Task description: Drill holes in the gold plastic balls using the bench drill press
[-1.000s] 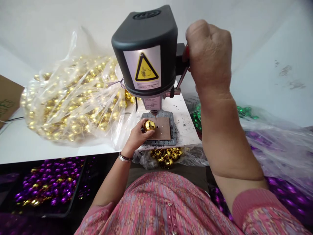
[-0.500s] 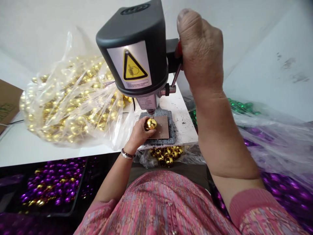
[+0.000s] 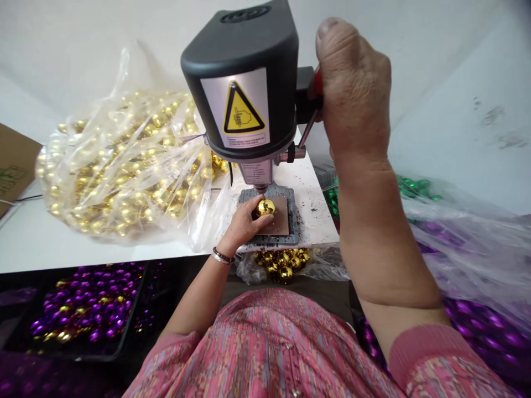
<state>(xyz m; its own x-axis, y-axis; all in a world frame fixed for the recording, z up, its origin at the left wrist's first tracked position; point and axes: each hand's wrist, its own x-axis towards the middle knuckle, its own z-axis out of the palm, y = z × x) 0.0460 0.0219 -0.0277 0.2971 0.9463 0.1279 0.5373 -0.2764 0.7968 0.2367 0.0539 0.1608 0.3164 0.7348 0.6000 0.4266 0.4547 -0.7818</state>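
Grasped a gold ball (image 3: 266, 208) under the drill (image 3: 240, 66) with the left hand (image 3: 244, 225) and clasped the lever (image 3: 308, 131) with the right hand (image 3: 357, 99), apparently midway through this ball, beside bagged gold balls (image 3: 124, 171), whether finished or still undone impossible to tell.

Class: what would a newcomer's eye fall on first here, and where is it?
The dark machine head with its yellow warning triangle looms top centre, the right hand gripping its lever. Below, the left hand holds a single gold ball; left, a clear bag bulges with gold balls.
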